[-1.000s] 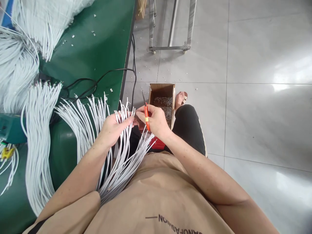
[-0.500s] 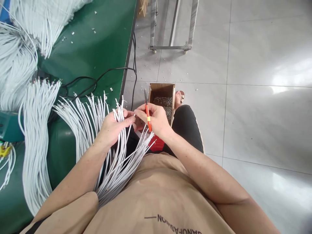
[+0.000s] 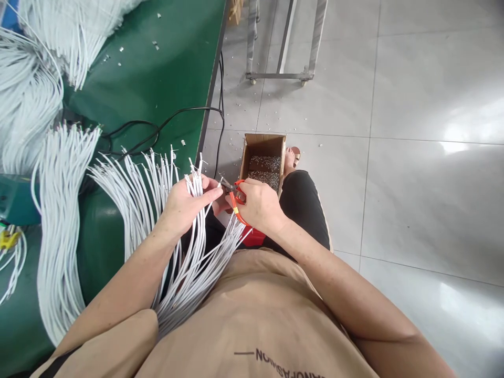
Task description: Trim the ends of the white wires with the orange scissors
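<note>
My left hand [image 3: 191, 202] is closed around several white cables [image 3: 195, 223], their stripped ends standing up past the fingers. Between its thumb and fingertip, one cable end points toward my right hand. Orange-handled scissors [image 3: 238, 202] are gripped in my right hand [image 3: 260, 205], with their dark blades pointing left at that cable end. Whether the blades touch it I cannot tell. Below my hands, more loose white cables [image 3: 214, 257] fan across my lap. Left of my left hand, another cable bundle [image 3: 136, 205] lies over the table edge.
A cardboard box [image 3: 263, 157] holding small clippings stands on the floor beyond my hands. The green table [image 3: 173, 63] carries more cable bundles [image 3: 59, 210] and a black cord [image 3: 177, 113]. A wheeled metal frame [image 3: 279, 76] stands farther off.
The scissors have turned from pointing away in my right hand to pointing left, with their handles now held for cutting. The blades have come close to the pinched cable end.
</note>
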{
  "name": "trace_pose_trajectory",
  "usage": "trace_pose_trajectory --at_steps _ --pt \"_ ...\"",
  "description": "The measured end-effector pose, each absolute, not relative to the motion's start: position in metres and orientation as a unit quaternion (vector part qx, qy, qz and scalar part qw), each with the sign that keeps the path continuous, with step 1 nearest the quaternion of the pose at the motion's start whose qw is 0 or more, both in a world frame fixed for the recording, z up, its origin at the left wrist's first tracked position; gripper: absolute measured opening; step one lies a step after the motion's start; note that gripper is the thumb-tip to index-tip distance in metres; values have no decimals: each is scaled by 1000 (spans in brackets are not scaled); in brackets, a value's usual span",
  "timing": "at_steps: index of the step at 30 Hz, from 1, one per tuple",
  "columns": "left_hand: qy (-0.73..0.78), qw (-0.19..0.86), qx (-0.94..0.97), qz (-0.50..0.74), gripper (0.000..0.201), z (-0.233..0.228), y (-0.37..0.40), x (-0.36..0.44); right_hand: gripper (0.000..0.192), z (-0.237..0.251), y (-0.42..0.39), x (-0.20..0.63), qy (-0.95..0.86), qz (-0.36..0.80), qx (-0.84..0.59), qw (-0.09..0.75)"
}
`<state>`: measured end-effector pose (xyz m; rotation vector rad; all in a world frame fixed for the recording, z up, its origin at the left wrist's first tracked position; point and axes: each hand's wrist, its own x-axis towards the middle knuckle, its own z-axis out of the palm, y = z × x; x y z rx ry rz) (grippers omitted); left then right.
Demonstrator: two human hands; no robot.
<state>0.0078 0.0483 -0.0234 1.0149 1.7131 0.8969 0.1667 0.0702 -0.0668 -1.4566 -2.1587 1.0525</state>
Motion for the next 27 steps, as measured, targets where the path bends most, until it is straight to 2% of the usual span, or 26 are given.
trace_pose_trajectory --at_steps 5,11,20,24,27 --pt "713 436 424 349 32 -24 48 8 26 -62 70 164 -782 340 -508 121" --pt "723 411 439 341 30 -25 46 7 37 -59 71 167 -806 312 -496 86" --pt "742 351 480 310 17 -22 43 8 36 -64 69 170 -814 277 -499 104" --pt "726 370 485 317 14 -24 43 8 29 -66 71 172 -771 356 -510 137" --pt "725 367 493 311 11 -23 44 9 24 -66 74 172 -659 498 -512 235"
